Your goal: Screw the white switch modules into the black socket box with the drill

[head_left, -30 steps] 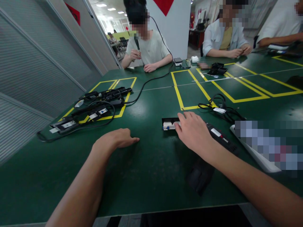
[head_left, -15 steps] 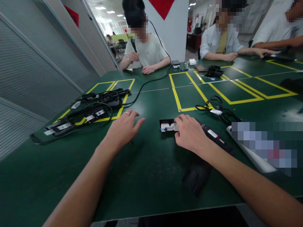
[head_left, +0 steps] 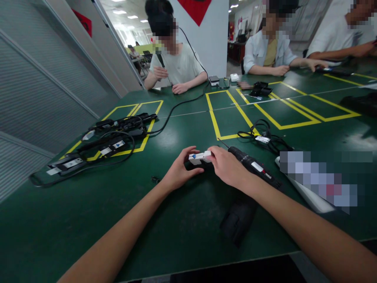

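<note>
A small white block-shaped part with a blue detail (head_left: 195,157) sits in front of me above the table. My right hand (head_left: 228,167) grips its right end between thumb and fingers. From the other side, my left hand (head_left: 178,171) reaches to the part, thumb and fingers apart around its left end; whether it touches is unclear. Just beyond my right hand lies a black electric screwdriver (head_left: 255,165) with a thin bit pointing left. A black object of unclear kind (head_left: 237,222) rests below my right forearm. Left of my left wrist is a tiny black piece (head_left: 155,179).
Black devices with cables (head_left: 118,135) lie inside yellow tape at the left. A coiled black cable (head_left: 259,131) and a white-edged, blurred-out object (head_left: 312,196) are at the right. Across the green table (head_left: 165,243) sit several people; one person's hand (head_left: 160,73) holds a screwdriver.
My left hand has moved right and forward to the white part. My right hand has lifted the part and turned it slightly. The view has shifted a little.
</note>
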`<state>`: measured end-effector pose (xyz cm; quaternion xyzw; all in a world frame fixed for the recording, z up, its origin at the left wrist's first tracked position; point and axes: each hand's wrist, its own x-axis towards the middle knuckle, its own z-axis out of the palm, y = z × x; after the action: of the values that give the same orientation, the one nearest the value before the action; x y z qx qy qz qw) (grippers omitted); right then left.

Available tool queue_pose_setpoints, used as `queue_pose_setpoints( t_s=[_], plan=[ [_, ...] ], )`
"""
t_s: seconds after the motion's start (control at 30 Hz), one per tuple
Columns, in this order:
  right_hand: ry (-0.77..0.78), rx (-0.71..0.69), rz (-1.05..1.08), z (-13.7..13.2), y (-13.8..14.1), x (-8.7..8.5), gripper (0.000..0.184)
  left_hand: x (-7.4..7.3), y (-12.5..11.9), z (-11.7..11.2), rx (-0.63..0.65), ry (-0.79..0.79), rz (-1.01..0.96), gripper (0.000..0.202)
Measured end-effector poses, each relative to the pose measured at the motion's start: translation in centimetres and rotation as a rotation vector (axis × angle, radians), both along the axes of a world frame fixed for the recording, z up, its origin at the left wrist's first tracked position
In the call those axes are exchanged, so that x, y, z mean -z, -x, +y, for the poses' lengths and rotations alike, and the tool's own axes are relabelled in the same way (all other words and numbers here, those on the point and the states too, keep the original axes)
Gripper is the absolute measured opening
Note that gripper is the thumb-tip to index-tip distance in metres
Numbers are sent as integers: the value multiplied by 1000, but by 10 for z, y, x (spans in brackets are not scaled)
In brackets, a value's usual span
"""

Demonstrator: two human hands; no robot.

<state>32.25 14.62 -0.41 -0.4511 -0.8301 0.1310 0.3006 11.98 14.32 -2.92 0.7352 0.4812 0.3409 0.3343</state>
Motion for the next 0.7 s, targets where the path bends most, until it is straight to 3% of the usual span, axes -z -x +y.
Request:
queue_pose_setpoints(
  t_s=[0.1,0.2,0.37,0.5,0.6,0.7],
  plan=[
    [42,-34,147,2,0,-2,17,2,-4,0,-6,67,-46,72],
    [52,13,337,1,-1,-10,19,-4,-4,0,1,77,31,64],
    [19,230,676,6,-6,-15,24,-47,9,-12,-85,1,354,50],
    [70,302,763,15,-5,-5,24,-78,37,-50,-357,-109,576,47],
    [120,282,728,17,-2,0,23,-74,72,-95,-603,-66,706,49],
    [145,221,656,11,-1,-3,22,-45,114,-138,-727,-2,798,48]
  ],
)
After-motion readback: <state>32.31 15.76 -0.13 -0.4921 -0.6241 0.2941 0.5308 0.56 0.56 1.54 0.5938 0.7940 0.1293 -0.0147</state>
